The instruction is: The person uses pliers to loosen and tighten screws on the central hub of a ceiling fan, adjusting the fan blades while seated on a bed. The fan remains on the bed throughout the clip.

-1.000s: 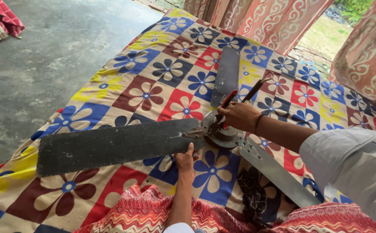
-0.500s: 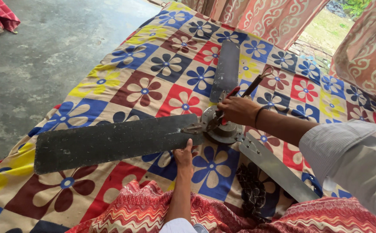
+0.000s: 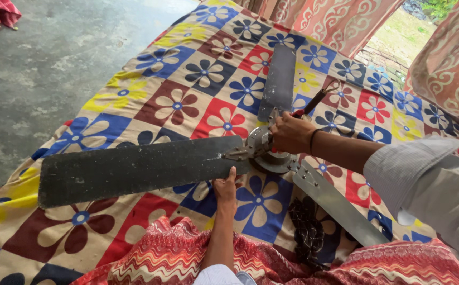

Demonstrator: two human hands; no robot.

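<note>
A ceiling fan lies on a flowered patchwork blanket [image 3: 176, 105], its metal hub [image 3: 261, 153] in the middle. A long dark blade [image 3: 134, 169] points left, a second blade [image 3: 278, 82] points away, and a grey blade [image 3: 340, 206] points to the lower right. My left hand [image 3: 225, 187] grips the near edge of the long blade beside the hub, thumb on top. My right hand [image 3: 291, 132] rests on the hub and holds red-handled pliers [image 3: 313, 103], whose jaws are hidden behind my fingers.
A bare concrete floor [image 3: 39, 68] lies to the left of the blanket. Patterned orange curtains [image 3: 335, 21] hang at the back and right. A red zigzag cloth [image 3: 176, 258] covers my lap, and a dark patterned cloth [image 3: 308, 232] lies by the grey blade.
My right hand has shifted slightly on the hub with the pliers. My left hand stays on the long blade. The fan lies as before.
</note>
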